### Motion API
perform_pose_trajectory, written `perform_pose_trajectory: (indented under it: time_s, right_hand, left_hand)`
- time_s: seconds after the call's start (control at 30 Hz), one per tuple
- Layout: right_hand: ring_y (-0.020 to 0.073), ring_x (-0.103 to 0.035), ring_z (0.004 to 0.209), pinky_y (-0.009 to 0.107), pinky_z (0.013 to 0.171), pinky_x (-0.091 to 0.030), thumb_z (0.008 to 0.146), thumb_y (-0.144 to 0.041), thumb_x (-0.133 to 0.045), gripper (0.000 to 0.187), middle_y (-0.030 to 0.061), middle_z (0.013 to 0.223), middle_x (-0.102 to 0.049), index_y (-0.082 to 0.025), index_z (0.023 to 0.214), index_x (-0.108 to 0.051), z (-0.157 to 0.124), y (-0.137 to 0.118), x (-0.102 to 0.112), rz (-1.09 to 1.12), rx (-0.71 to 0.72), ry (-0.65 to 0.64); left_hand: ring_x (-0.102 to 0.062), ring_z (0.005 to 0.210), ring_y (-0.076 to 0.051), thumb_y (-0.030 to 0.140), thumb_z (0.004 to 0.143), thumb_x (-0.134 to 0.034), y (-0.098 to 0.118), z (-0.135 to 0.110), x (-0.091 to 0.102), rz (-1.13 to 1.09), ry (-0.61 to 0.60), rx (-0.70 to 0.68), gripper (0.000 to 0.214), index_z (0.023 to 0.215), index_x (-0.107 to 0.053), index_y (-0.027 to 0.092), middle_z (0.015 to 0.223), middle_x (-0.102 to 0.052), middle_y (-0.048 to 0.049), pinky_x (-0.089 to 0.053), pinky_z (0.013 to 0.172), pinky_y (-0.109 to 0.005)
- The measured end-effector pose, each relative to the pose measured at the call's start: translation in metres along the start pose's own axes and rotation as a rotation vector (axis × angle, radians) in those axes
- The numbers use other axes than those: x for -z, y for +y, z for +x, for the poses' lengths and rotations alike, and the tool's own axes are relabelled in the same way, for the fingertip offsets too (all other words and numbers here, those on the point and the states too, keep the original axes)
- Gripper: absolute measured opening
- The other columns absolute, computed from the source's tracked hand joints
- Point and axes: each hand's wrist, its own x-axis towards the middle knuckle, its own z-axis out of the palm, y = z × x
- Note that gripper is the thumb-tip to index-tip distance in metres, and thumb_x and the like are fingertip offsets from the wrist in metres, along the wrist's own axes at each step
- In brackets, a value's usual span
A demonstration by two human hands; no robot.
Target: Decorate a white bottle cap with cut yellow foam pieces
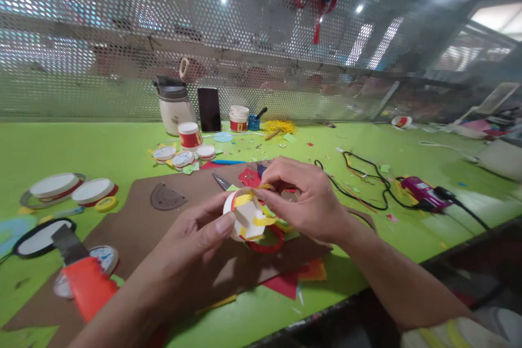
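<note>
My left hand (pixel 194 247) grips a white paper cup (pixel 243 223) with red rim and yellow paper strips stuck on it, thumb pressed on its side. My right hand (pixel 304 198) is closed in a pinch on a yellow strip (pixel 261 221) at the cup's top. Both hands hover over a brown cardboard sheet (pixel 171 228) on the green table (pixel 101 147). Scissors (pixel 222 181) lie just behind the cup, and red paper scraps (pixel 285 283) lie under my hands.
A pink glue gun (pixel 424 193) with black cord lies at the right. Paper cups (pixel 190 136), lids (pixel 93 191), a jug (pixel 174 104) and a phone (pixel 209 109) stand at the back by a perforated metal screen. An orange-handled tool (pixel 87 285) lies at front left.
</note>
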Motion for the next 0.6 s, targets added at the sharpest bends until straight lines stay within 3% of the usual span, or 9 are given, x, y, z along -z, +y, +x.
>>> perform_pose_trajectory:
  time_s: [0.27, 0.43, 0.6]
  right_hand:
    - [0.0136, -0.054, 0.070, 0.030, 0.066, -0.044, 0.088, -0.019, -0.060, 0.010, 0.0022, 0.075, -0.061, -0.019, 0.078, -0.059, -0.002, 0.000, 0.003, -0.073, 0.077, -0.010]
    - [0.0130, -0.053, 0.068, 0.029, 0.065, -0.043, 0.087, -0.016, -0.062, 0.011, 0.0025, 0.074, -0.060, -0.017, 0.076, -0.059, -0.001, 0.000, 0.002, -0.065, 0.081, -0.011]
    - [0.0122, -0.052, 0.064, 0.029, 0.063, -0.041, 0.084, -0.013, -0.062, 0.012, 0.0015, 0.071, -0.059, -0.016, 0.073, -0.059, 0.001, 0.001, 0.000, -0.032, 0.064, -0.006]
  left_hand:
    - [-0.067, 0.100, -0.026, 0.024, 0.080, -0.070, 0.007, 0.002, 0.001, 0.039, -0.013, -0.016, 0.040, 0.120, -0.066, 0.017, 0.108, -0.073, -0.0108, -0.050, 0.087, -0.032]
    - [-0.068, 0.095, -0.026, 0.022, 0.083, -0.063, -0.001, 0.001, 0.001, -0.030, 0.005, -0.031, 0.038, 0.121, -0.064, 0.015, 0.108, -0.072, -0.0133, -0.051, 0.086, -0.035]
    - [-0.066, 0.104, -0.028, 0.024, 0.084, -0.062, -0.003, 0.001, 0.000, -0.051, 0.036, -0.045, 0.038, 0.122, -0.063, 0.018, 0.112, -0.071, -0.0119, -0.048, 0.094, -0.041]
